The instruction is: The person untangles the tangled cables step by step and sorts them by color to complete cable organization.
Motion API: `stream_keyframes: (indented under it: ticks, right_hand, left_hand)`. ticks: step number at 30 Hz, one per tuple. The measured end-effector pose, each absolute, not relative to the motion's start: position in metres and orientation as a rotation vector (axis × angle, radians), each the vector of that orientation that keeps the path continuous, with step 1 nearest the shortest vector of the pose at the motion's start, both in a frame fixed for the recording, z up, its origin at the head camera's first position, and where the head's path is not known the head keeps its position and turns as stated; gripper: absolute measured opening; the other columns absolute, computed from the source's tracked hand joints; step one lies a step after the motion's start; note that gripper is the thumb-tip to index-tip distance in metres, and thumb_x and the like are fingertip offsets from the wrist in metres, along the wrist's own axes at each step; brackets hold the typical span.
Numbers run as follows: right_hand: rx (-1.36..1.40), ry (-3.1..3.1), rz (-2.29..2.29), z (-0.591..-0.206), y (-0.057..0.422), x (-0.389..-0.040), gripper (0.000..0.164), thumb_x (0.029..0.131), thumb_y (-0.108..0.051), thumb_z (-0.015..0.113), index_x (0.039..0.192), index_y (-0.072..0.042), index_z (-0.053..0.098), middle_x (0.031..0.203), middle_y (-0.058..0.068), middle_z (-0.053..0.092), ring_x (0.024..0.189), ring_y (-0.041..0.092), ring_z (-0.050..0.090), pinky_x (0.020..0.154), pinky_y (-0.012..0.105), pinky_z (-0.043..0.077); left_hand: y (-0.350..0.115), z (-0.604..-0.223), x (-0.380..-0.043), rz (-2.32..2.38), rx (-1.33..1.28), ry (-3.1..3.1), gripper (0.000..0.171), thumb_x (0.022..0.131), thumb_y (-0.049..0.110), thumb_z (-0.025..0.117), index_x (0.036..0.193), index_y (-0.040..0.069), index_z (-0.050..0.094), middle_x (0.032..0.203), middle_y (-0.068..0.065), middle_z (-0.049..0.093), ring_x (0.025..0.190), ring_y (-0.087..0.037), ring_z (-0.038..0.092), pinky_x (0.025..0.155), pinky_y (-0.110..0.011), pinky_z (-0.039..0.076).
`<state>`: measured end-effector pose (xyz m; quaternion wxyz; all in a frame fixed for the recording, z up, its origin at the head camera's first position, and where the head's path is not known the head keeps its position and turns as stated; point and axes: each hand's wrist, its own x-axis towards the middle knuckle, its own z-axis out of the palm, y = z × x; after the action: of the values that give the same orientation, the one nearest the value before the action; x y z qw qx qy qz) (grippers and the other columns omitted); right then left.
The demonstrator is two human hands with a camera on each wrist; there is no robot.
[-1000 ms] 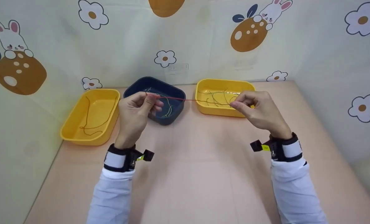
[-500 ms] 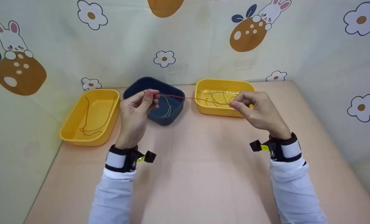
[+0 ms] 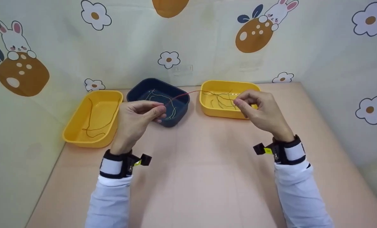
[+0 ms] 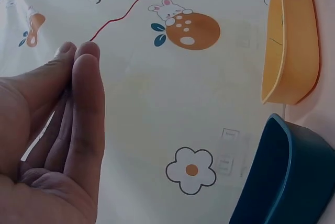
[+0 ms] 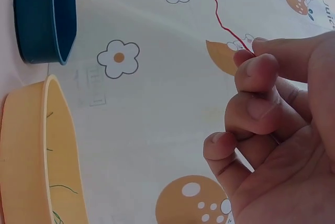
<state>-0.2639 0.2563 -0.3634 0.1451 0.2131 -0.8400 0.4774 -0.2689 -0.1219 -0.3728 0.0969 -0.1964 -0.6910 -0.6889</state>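
Observation:
A thin red string spans the gap between both hands in the head view, bowed upward in a slack arc. My left hand pinches one end between thumb and forefinger, in front of the dark blue bin. The other end is pinched by my right hand, just before the right yellow bin. In the left wrist view the red string leaves the fingertips in a wavy line. The right wrist view shows the string rising from the thumb and forefinger.
Green strings lie in the right yellow bin, and pale green ones in the blue bin. A left yellow bin holds a long orange-brown string. Behind the pinkish table hangs a patterned cloth.
My left hand has come down and tilted inward. The red string, taut before, now bows upward in slack. My right hand has stayed nearly in place.

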Motion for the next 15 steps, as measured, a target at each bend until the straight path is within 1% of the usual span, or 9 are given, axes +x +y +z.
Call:
stream_keyframes:
  ticks: [5, 11, 15]
  right_hand:
    - [0.623, -2.419, 1.375, -0.3652, 0.2542, -0.2648, 0.012, 0.103, -0.02, 0.072, 0.101, -0.01, 0.077, 0.069, 0.003, 0.063, 0.064, 0.017, 0.058, 0.056, 0.022, 0.046]
    - [0.628, -2.451, 1.329, -0.3671, 0.2526, -0.266, 0.013, 0.102, -0.021, 0.074, 0.1, -0.009, 0.078, 0.079, 0.001, 0.07, 0.068, 0.016, 0.062, 0.058, 0.02, 0.05]
    - [0.615, -2.455, 1.333, -0.366, 0.2531, -0.2653, 0.014, 0.103, -0.022, 0.073, 0.101, -0.009, 0.078, 0.075, 0.004, 0.069, 0.066, 0.017, 0.06, 0.057, 0.021, 0.048]
  left_hand:
    - [-0.1208, -0.3701, -0.2671, -1.981, -0.584, -2.07, 0.016, 0.092, 0.009, 0.083, 0.105, -0.001, 0.081, 0.098, -0.015, 0.081, 0.082, -0.028, 0.081, 0.076, -0.038, 0.066]
    - [-0.1216, -0.3706, -0.268, -1.972, -0.537, -1.99, 0.015, 0.093, 0.01, 0.082, 0.103, -0.001, 0.08, 0.096, -0.016, 0.081, 0.082, -0.028, 0.081, 0.074, -0.036, 0.066]
    - [-0.1281, -0.3703, -0.2686, -1.96, -0.47, -1.888, 0.017, 0.093, 0.011, 0.082, 0.101, -0.003, 0.08, 0.095, -0.017, 0.081, 0.081, -0.028, 0.08, 0.073, -0.033, 0.066]
